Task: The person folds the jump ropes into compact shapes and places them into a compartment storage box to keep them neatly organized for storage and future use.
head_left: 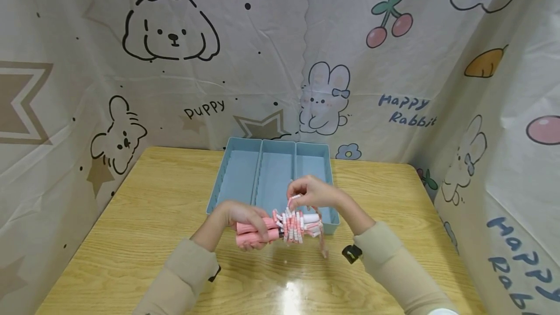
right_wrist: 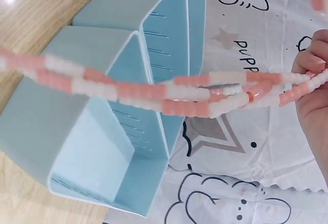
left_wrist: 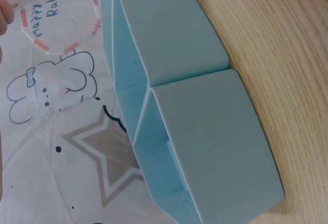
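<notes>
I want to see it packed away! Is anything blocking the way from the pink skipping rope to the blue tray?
Nothing visible. Both hands hold the skipping rope just in front of the blue tray, whose compartments look empty.

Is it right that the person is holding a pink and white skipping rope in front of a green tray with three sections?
Not quite. The tray is light blue, not green, as the head view shows. The skipping rope is pink and white, and the tray has three sections.
</notes>
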Available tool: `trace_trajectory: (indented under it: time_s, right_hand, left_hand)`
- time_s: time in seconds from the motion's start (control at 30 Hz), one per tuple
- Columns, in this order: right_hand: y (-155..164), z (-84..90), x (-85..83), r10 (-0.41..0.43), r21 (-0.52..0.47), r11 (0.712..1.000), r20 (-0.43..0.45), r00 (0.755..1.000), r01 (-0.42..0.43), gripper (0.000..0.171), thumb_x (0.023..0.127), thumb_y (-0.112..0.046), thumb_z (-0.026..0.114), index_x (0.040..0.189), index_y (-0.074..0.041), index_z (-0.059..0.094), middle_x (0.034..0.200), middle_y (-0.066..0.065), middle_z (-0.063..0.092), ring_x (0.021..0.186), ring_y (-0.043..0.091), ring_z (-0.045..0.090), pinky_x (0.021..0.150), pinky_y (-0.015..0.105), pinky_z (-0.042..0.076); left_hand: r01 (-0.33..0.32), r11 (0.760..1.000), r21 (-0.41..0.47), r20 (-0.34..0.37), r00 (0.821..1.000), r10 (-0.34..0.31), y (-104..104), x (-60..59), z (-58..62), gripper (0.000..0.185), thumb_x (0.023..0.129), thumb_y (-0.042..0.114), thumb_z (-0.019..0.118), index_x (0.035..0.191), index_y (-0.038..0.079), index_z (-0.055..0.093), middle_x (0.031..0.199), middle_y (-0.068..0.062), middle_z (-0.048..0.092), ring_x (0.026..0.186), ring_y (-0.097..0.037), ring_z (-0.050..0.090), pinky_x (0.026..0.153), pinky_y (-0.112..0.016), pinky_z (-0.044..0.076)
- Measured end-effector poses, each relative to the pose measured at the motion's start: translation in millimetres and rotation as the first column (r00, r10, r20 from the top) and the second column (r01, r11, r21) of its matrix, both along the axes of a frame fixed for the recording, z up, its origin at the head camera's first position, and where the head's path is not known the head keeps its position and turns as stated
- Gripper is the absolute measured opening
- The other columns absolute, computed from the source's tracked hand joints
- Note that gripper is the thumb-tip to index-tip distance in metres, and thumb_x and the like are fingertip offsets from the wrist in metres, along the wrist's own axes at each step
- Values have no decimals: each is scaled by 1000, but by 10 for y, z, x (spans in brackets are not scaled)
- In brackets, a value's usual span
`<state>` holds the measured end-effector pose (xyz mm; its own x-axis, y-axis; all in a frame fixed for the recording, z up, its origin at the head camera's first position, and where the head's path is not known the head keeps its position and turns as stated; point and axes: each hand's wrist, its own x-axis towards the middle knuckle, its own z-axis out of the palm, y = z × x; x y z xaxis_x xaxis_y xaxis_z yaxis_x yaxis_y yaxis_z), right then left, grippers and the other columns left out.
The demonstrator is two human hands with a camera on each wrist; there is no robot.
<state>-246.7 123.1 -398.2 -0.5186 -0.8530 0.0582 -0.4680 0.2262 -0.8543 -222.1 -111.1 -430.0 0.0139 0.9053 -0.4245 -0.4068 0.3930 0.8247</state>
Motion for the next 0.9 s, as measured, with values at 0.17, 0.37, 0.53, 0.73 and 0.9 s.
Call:
trace_trajectory:
  time_s: [0.17,0.37,0.53,0.73,0.9]
  right_hand:
    - [-5,-104,-10,8,-34,999,72,997,-6,13,88,-11,60,80,-1,60,63,1,52,38,5,34,35,22,33]
    - [-11,-199,0,13,-62,998,128,992,-6,28,92,-24,54,85,2,59,61,-7,50,40,5,35,36,22,32]
    - [-29,-289,24,-9,-128,991,158,987,30,57,85,-48,52,84,8,56,62,-8,49,46,0,37,41,16,32]
    - [-45,-320,72,18,-244,969,221,975,37,48,91,-45,44,81,-1,59,70,-14,54,57,-3,44,51,13,37]
    - [-59,-410,85,112,-366,930,370,922,35,22,91,-41,45,87,-28,62,80,-14,59,69,-2,53,59,13,45]
  left_hand:
    - [33,998,50,1,999,-33,2,11,31,9,86,10,43,91,5,50,61,-3,51,47,-11,45,45,-25,40]
    - [89,993,79,44,995,-93,20,10,90,9,87,8,42,92,4,48,62,0,52,48,-9,46,45,-26,40]
    - [104,989,102,54,992,-110,32,5,87,9,86,8,42,91,4,47,62,0,52,48,-9,45,44,-26,39]
    - [60,989,135,49,997,-67,40,13,85,9,86,9,43,92,5,49,62,0,52,47,-9,46,44,-26,40]
    - [-5,984,176,56,998,-5,31,21,88,12,85,8,43,92,5,51,63,-1,52,48,-9,47,44,-24,40]
